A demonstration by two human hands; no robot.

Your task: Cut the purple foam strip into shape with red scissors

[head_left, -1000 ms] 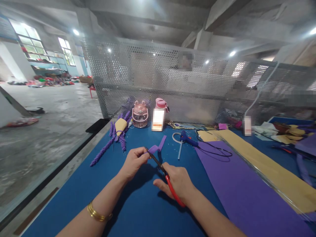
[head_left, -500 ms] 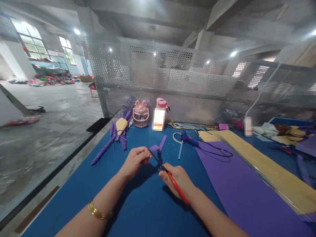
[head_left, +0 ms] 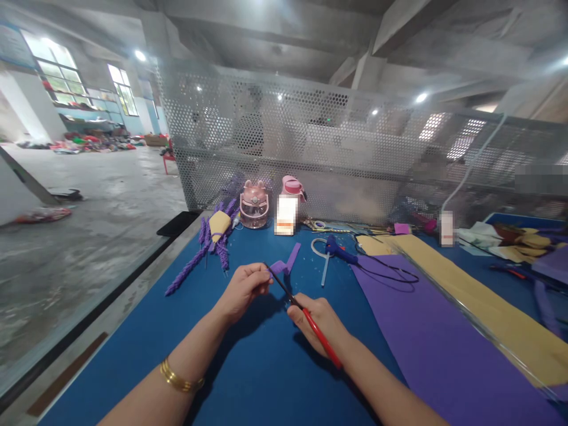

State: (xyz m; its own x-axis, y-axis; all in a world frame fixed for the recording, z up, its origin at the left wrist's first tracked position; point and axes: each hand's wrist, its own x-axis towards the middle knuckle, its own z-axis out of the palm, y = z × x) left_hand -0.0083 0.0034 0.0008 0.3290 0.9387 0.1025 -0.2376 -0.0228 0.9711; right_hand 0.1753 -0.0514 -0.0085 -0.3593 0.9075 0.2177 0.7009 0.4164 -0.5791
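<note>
My right hand [head_left: 322, 322] is closed around red-handled scissors [head_left: 320, 337]. Their dark blades point up and left, and the tips reach the fingers of my left hand [head_left: 246, 290]. With thumb and forefinger, that hand pinches one end of a narrow purple strip [head_left: 291, 258]. The strip runs behind the blades and bends upward at its far end. Whether the blades are apart is too small to tell. Just beyond the hands, a blue glue gun [head_left: 341, 249] lies on its side, with a pale glue stick [head_left: 325, 270] by it.
On the blue table [head_left: 248, 367], a large purple sheet [head_left: 426, 331] and a yellow sheet [head_left: 470, 296] cover the right side. A purple flower bundle [head_left: 220, 228] lies back left. Near the perforated metal screen [head_left: 355, 148] stands a pink bottle [head_left: 254, 207]. A black cord loops across the purple sheet.
Both hands stay almost in place, with the scissors still at the strip. Behind the screen, a blurred figure has shifted left. The whole view has moved very slightly.
</note>
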